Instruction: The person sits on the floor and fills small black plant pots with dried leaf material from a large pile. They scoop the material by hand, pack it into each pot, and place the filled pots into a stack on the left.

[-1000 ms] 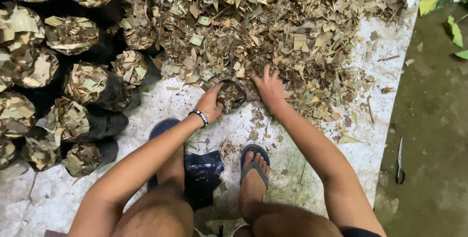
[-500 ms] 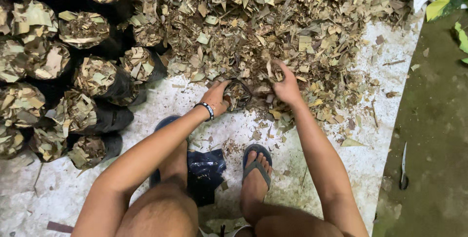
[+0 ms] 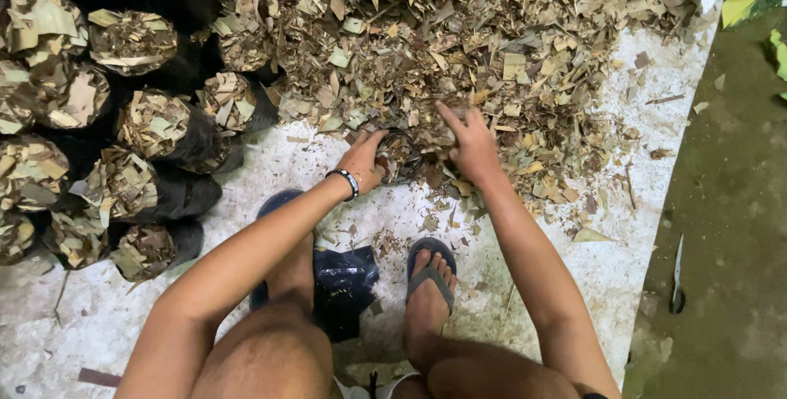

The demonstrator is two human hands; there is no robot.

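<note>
My left hand (image 3: 365, 159), with a dark band at the wrist, grips the rim of a small black bag (image 3: 399, 155) that lies with its mouth toward a big pile of dry chopped leaves (image 3: 459, 30). My right hand (image 3: 470, 143) rests palm down on the edge of that pile, fingers spread, right beside the bag's mouth. The bag is mostly hidden by leaves and my hands.
Several black bags packed with dry leaves (image 3: 123, 136) lie stacked at the left. A flat black plastic bag (image 3: 344, 284) sits between my feet in sandals (image 3: 430, 280). White sheeting (image 3: 631, 227) covers the ground; bare dirt (image 3: 730, 227) lies at the right.
My right hand has slid forward and to the right, deeper onto the leaf pile's edge. The left hand has kept its hold on the small bag.
</note>
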